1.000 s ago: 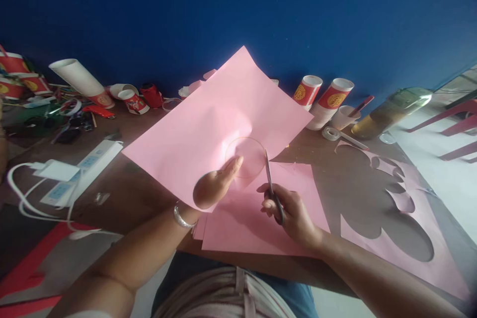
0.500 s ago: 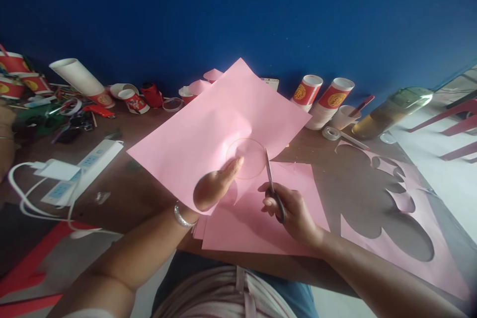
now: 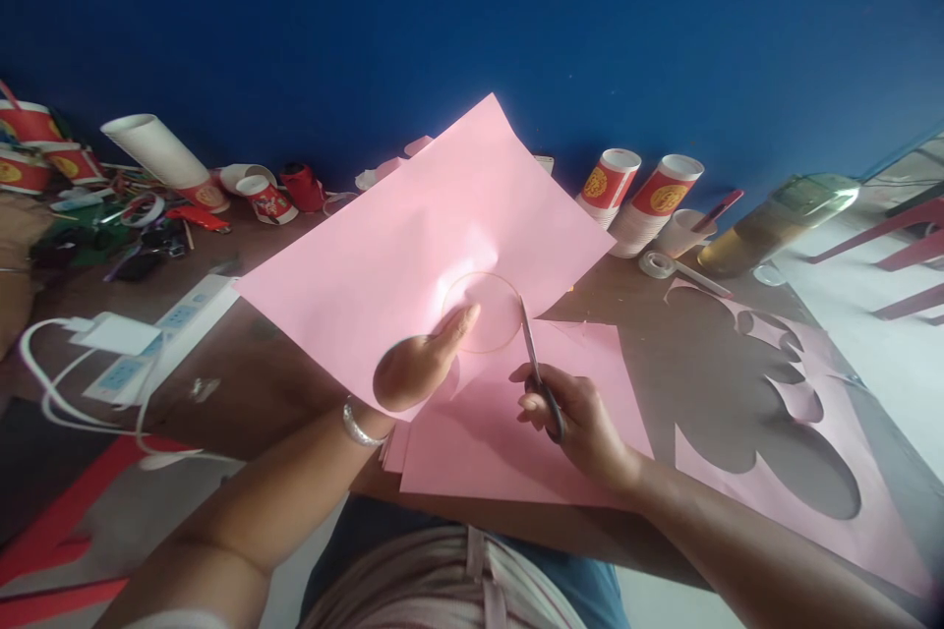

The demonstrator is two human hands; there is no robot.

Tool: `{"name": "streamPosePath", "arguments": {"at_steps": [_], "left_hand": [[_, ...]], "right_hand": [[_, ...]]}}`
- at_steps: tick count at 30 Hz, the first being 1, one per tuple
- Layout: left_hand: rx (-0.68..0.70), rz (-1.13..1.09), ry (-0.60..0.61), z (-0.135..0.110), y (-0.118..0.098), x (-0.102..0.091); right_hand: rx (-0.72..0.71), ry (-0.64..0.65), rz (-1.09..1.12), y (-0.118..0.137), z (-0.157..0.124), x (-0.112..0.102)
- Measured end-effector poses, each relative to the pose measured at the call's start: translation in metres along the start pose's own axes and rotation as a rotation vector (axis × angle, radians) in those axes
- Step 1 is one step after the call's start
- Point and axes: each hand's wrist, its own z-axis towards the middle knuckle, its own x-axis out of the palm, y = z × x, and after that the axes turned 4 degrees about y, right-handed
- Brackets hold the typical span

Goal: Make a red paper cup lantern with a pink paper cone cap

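A sheet of pink paper (image 3: 398,246), tilted above the table, is gripped by my left hand (image 3: 424,364), thumb on top and the other fingers hidden beneath. My wrist shows through a round hole at the sheet's near corner. A circle is drawn on the paper by my thumb. In my right hand (image 3: 575,413) is a pair of scissors (image 3: 531,339) with dark handles, its blades at the right side of that circle. Below lies a stack of pink paper (image 3: 516,457) on the brown table (image 3: 626,354).
At right lies a pink offcut (image 3: 818,531) with round cutouts. Stacked paper cups (image 3: 660,192), a tape roll (image 3: 656,264) and a bottle (image 3: 774,221) stand behind. A power strip (image 3: 166,339) with white cables is at left, near fallen cups (image 3: 166,162) and clutter. A blue wall (image 3: 472,10) rises behind.
The pink sheet has turned slightly and shifted left, its far corner rising. My left hand has moved a little left with it; my right hand and the scissors stay almost in place.
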Motion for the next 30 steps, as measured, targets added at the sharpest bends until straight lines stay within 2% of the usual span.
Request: {"name": "streamPosePath", "arguments": {"at_steps": [12, 18, 23, 30], "left_hand": [[-0.010, 0.042, 0.015, 0.0009, -0.0001, -0.0027], [0.094, 0.026, -0.112, 0.0015, 0.0003, -0.0026], [0.053, 0.008, -0.032, -0.0025, 0.0049, 0.0028], [0.073, 0.017, -0.083, 0.0007, 0.0016, -0.0011]], "right_hand": [[0.009, 0.026, -0.001, 0.0013, 0.0003, -0.0010], [0.019, 0.020, -0.015, 0.0042, 0.0004, 0.0000], [0.012, 0.001, -0.041, 0.0033, 0.0004, 0.0004], [-0.001, -0.002, -0.026, 0.0025, 0.0011, -0.0005]]}}
